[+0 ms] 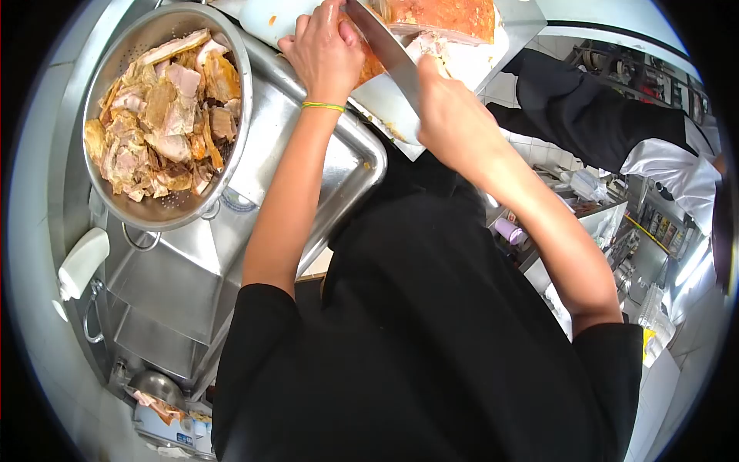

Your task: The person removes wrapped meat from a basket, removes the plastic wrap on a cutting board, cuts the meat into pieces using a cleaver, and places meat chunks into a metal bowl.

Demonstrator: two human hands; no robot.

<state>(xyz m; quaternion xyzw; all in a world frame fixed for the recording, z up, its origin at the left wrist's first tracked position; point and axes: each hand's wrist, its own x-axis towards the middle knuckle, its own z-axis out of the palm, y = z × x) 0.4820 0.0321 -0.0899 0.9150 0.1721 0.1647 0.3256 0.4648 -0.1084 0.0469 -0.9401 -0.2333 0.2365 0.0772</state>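
My right hand (454,119) grips the handle of a large knife (389,54), its broad blade pointing up and left across the meat. My left hand (325,50) is closed, its fingers curled over a piece of orange-brown cooked meat (369,68), close beside the blade. Under the fingers, the hold is partly hidden. Right of the blade lies a bigger slab of cooked meat (443,17) with browned skin and a pale cut side. Both pieces rest on a white cutting board (385,104); small scraps lie near the knife.
At left, a metal colander (245,100) heaped with chopped meat (165,123) stands over the steel sink (162,308). A metal tray (350,165) borders the board. A co-worker in black (593,115) is at right, near shelves. More meat (158,404) sits at bottom left.
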